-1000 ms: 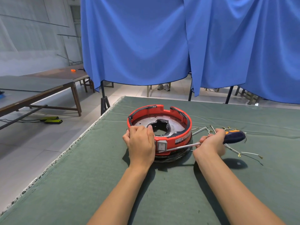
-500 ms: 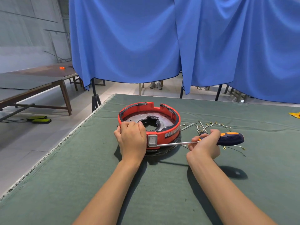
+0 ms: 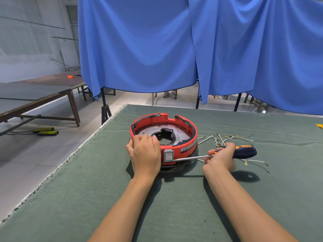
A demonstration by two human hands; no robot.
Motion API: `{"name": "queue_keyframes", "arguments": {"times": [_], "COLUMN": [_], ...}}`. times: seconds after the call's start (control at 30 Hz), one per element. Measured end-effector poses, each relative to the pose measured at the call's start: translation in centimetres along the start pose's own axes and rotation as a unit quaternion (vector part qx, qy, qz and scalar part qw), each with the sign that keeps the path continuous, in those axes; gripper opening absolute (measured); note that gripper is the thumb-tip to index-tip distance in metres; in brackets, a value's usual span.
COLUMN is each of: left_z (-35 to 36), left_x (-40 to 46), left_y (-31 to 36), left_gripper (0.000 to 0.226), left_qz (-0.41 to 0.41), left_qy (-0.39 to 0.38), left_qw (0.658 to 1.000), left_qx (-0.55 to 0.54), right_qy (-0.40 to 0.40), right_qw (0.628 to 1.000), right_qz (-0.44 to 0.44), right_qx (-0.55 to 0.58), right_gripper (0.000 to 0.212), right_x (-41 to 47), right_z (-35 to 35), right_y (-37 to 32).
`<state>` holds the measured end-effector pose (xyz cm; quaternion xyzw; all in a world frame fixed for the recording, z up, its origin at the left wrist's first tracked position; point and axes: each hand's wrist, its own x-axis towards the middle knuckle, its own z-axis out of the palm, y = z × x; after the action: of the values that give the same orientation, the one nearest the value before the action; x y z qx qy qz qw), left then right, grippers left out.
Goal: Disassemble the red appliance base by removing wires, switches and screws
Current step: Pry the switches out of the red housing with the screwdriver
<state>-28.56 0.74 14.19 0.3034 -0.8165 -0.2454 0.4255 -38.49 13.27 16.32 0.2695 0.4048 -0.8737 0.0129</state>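
The round red appliance base (image 3: pixel 186 147) stands on the green table cover (image 3: pixel 174 198), with a metal plate and a central hole inside it. A grey rocker switch (image 3: pixel 168 155) sits in its near wall. My left hand (image 3: pixel 145 152) grips the near left rim of the base. My right hand (image 3: pixel 221 157) holds a screwdriver (image 3: pixel 243 151) with a dark blue and orange handle; its shaft runs left, and the tip touches the lower right edge of the switch. Several loose white wires (image 3: pixel 227 137) with metal terminals lie right of the base.
The table's left edge (image 3: pixel 57 170) drops to a tiled floor. Blue curtains (image 3: pixel 192 49) hang on stands behind the table. A long wooden table (image 3: pixel 35 91) stands at the far left. A yellow object (image 3: pixel 319 126) lies at the table's right edge.
The view shifted slightly between frames. The screwdriver tip stays at the switch's lower right edge, and my left hand keeps its grip on the rim.
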Motion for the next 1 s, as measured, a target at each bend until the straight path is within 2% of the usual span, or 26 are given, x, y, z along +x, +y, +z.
{"name": "queue_keyframes", "arguments": {"times": [0.3,0.4,0.47,0.67,1.0], "left_z": [0.2,0.0,-0.3,-0.9,-1.7], "left_x": [0.2,0.0,-0.3,-1.1,-1.3], "left_y": [0.1,0.1,0.4,-0.1,-0.9], "left_gripper": [0.033,0.045,0.055,0.04,0.035], "left_qz": [0.009,0.025,0.064,0.225,0.269], "left_qy": [0.017,0.005,-0.005,-0.103,-0.116], "left_qw": [1.0,1.0,0.997,0.969,0.956], "left_qx": [-0.006,-0.018,-0.031,-0.019,-0.012], "right_qy": [0.006,0.004,-0.004,-0.02,-0.045], "right_qw": [1.0,1.0,1.0,1.0,0.999], "right_qz": [0.008,0.008,0.007,0.004,-0.006], "right_qx": [0.006,0.017,0.025,0.02,0.012], "right_gripper": [0.03,0.028,0.028,0.028,0.029], "right_x": [-0.1,-0.5,-0.8,-1.5,-2.9], "right_z": [0.6,0.1,-0.2,-0.8,-2.0], "right_y": [0.1,-0.2,-0.5,-1.4,-1.8]}}
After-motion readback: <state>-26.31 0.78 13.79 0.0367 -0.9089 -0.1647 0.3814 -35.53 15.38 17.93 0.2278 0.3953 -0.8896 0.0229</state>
